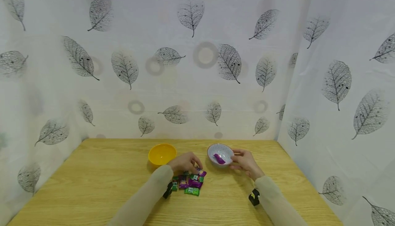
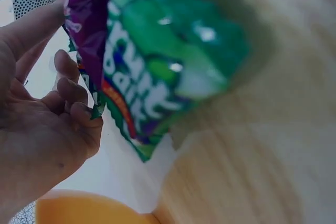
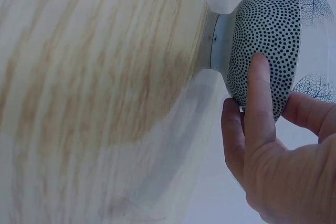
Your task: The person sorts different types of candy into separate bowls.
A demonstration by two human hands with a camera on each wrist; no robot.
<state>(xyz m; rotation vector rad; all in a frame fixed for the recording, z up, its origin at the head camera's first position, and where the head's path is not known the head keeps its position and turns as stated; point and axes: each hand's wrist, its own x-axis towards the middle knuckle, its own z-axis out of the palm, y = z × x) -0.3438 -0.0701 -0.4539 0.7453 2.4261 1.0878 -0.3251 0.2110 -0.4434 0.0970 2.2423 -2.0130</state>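
Note:
My left hand reaches over a small pile of wrapped candies, its fingertips at a purple candy on the pile's far right. In the left wrist view, two digits of the left hand meet a purple wrapper, their tips hidden behind it, while the other fingers curl in. A green candy fills the foreground there. My right hand grips the side of a speckled bowl, which has a purple candy inside. In the right wrist view, its fingers lie along the dotted outer wall.
A yellow bowl stands left of the pile, just behind the left hand. Green candies and purple candies lie together on the wooden table. Leaf-patterned sheets hang behind the table and at its sides.

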